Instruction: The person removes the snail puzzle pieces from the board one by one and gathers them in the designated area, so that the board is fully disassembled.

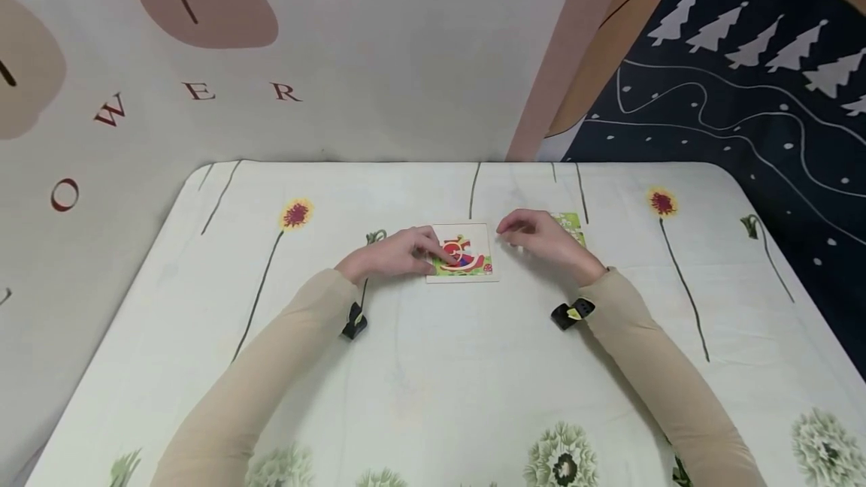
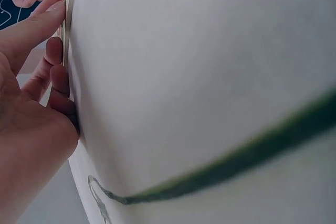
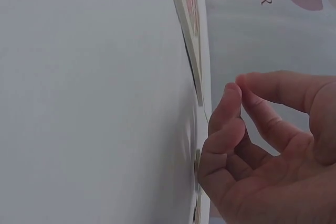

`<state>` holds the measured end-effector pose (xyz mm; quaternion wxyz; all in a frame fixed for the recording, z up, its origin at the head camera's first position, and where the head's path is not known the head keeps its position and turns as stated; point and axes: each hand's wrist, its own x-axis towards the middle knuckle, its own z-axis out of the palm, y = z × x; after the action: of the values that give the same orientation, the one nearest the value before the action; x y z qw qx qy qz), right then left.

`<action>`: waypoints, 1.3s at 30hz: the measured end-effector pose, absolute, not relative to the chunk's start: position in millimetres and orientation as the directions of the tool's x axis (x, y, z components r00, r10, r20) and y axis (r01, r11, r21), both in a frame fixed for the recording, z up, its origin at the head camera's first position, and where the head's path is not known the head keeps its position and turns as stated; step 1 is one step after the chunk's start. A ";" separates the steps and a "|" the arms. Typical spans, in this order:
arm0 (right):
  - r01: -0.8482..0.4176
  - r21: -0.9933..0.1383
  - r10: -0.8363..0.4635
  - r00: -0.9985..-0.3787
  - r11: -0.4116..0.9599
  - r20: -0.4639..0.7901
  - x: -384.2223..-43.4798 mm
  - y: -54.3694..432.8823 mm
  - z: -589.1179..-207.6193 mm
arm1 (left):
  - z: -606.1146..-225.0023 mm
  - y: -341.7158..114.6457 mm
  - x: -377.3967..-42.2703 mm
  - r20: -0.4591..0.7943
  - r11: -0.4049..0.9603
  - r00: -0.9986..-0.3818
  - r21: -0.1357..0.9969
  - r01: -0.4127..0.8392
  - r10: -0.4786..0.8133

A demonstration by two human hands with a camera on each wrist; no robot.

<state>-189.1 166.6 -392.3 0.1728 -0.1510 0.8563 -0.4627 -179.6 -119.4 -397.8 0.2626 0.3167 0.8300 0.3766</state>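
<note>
A small wooden picture-puzzle board (image 1: 473,279) lies flat at the middle of the table, a red figure and green ground in its lower part, its upper part blank. My left hand (image 1: 406,250) is at its left side, with the index finger stretched onto the picture. In the left wrist view the thumb (image 2: 50,22) shows by the board's edge, other fingers bent beneath. Off the board's right edge hovers my right hand (image 1: 541,235). Its fingers are loosely bent, thumb and fingertips close together, and nothing shows between them. Green patterned puzzle pieces (image 1: 570,223) lie partly hidden behind it.
A white cloth printed with flowers covers the table (image 1: 440,374). Behind its far edge hangs a light backdrop (image 1: 406,58) with letters. At the right is a dark cloth (image 1: 710,96) with white trees. Both wrists wear black cameras (image 1: 572,313).
</note>
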 end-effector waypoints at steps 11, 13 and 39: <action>-0.164 -0.880 -0.510 -0.854 0.445 -0.099 -188.2 143.8 -393.1 | -399.3 -119.3 -181.2 -0.193 0.513 -0.662 0.793 0.329 0.724; -0.173 -0.878 -0.523 -0.847 0.447 -0.099 -187.7 139.8 -392.1 | -399.5 -119.6 -181.3 -0.192 0.512 -0.662 0.793 0.330 0.725; -0.158 -0.747 -0.467 -0.855 0.646 -0.224 -188.6 119.0 -390.8 | -402.9 -120.7 -182.8 -0.169 0.486 -0.649 0.802 0.346 0.741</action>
<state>-188.6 119.0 -390.8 0.2029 -0.1767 0.8842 -0.3818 -182.8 -120.7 -402.9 0.2571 0.3304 0.8228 0.3843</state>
